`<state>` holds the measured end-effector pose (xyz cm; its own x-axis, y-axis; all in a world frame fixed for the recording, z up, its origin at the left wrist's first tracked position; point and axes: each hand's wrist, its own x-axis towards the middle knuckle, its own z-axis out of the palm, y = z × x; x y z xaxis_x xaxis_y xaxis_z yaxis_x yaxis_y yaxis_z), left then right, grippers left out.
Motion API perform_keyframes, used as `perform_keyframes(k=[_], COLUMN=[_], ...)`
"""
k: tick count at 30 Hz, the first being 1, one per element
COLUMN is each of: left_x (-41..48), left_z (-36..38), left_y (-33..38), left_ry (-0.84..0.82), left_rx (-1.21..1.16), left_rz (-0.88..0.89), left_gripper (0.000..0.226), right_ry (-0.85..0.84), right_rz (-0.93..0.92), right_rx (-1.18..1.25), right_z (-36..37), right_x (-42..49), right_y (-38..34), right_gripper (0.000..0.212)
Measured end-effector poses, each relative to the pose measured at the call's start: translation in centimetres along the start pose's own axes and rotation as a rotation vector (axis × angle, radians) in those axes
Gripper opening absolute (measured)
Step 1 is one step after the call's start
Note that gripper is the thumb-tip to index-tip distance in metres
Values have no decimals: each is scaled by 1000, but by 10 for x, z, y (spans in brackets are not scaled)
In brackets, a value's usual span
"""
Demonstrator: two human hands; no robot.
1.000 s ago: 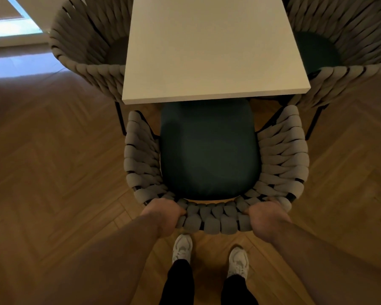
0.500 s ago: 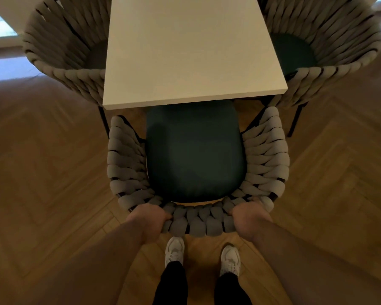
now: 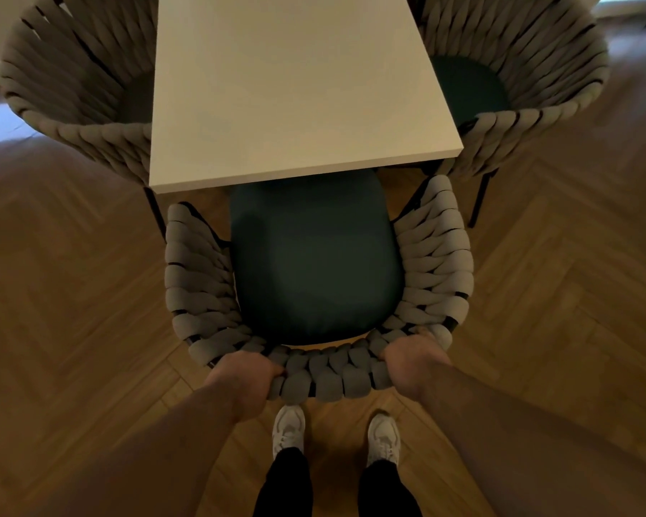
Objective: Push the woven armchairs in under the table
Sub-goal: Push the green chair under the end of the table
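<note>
A grey woven armchair (image 3: 437, 263) with a dark green seat cushion (image 3: 314, 263) stands right in front of me, its front edge just under the near edge of the white table (image 3: 295, 80). My left hand (image 3: 245, 378) grips the top of the chair's woven backrest on the left. My right hand (image 3: 413, 361) grips the same backrest rim on the right. Two more woven armchairs stand at the table's sides: one on the left (image 3: 71, 87), one on the right (image 3: 530, 69), both partly under the tabletop.
The floor is wooden herringbone parquet (image 3: 71, 311). My white shoes (image 3: 288, 430) stand just behind the chair's back. The side chairs' thin black legs (image 3: 480, 199) stand close to the near chair's arms. Bright window light falls at the far left.
The chair sits slightly farther in under the table, with a little more of the cushion's front covered by the tabletop. Both hands keep their grip on the backrest.
</note>
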<state>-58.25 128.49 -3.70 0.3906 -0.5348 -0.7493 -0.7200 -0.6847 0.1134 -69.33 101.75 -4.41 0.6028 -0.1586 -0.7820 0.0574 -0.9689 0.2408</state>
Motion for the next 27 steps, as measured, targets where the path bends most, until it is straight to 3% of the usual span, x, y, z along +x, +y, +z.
perform_keyframes(k=[9,12,19,22,27], left_x=[-2,2,8,15,39], left_z=[-5,-8,-40,-65,-125], left_y=[1,2,20,43,111], left_ry=[-46,-134,-272,-211,32], left_rx=[20,-12,-146,-238,-322], left_rz=[-2,7,31,34,4], left_gripper=[45,51,55,49,67], right_ry=[5,22,70,135,231], right_rz=[8,-14,-46,11,138], right_rx=[1,44,454,669,790], right_z=[-4,-8,-15,-8,6], right_x=[-7,-16,-48,-67,-85], right_y=[1,5,35,63,137], right_gripper=[32,29,33,27,40])
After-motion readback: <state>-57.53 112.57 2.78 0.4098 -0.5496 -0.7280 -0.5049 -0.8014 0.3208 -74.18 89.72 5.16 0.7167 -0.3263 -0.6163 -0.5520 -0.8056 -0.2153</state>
